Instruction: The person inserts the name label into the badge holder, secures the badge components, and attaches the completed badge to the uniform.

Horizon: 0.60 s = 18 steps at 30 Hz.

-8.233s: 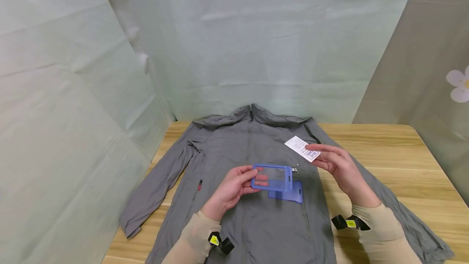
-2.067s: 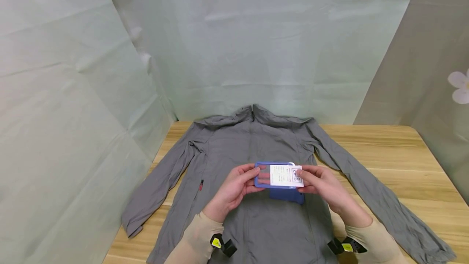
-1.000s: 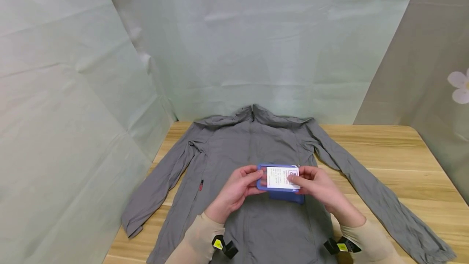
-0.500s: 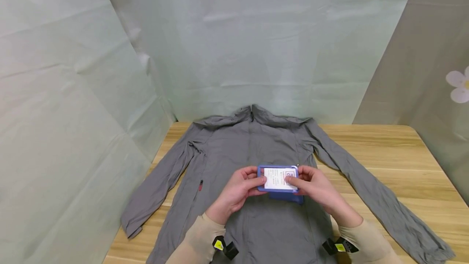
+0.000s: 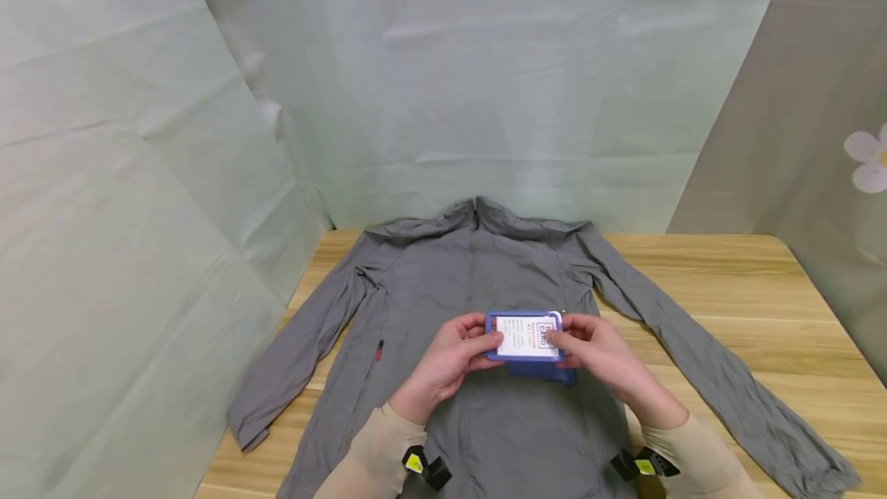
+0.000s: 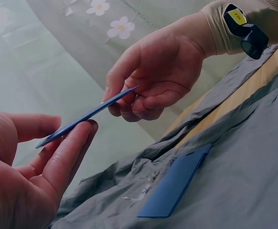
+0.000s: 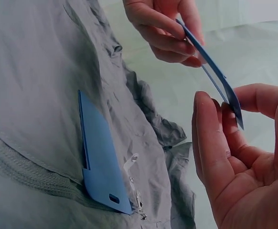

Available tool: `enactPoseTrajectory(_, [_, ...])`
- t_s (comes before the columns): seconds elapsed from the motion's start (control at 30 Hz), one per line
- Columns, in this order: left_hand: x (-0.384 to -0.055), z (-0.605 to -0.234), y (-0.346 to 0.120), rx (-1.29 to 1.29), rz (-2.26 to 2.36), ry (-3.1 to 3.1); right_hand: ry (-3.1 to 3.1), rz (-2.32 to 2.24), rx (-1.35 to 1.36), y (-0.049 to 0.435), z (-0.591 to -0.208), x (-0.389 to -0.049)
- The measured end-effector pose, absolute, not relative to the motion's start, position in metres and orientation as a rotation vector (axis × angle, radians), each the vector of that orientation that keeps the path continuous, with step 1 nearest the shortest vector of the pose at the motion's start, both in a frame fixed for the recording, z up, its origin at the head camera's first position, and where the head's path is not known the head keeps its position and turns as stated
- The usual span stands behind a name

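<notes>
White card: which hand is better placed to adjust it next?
Likely the right hand: its thumb overlaps the boxed print on the card; the left hand grips the badge holder at the opposite end.

Blue frame (image 5: 524,359); white, dark-printed card (image 5: 521,336); blue holder (image 6: 177,183); grey jacket (image 5: 430,283); tan, wood-grained table (image 5: 700,276); beige sleeves (image 5: 377,445).

The left hand (image 6: 24,186) and right hand (image 6: 160,71) pinch opposite ends of a thin blue piece (image 6: 93,112) (seen nearly edge-on), a blue panel (image 6: 175,183) lying on grey cloth (image 6: 239,157) below.
</notes>
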State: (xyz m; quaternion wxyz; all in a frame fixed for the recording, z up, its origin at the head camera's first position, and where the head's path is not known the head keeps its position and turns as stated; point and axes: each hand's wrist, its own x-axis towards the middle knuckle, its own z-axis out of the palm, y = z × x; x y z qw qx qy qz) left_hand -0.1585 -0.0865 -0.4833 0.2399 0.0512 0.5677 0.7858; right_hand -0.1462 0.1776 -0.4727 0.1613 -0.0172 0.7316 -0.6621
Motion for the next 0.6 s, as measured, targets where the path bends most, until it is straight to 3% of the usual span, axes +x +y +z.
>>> enactPoseTrajectory(0.6, [-0.1600,-0.4855,-0.0863,0.141,2.142,1.577,2.104,-1.881,-0.063,0.1749,-0.4744,-0.1475])
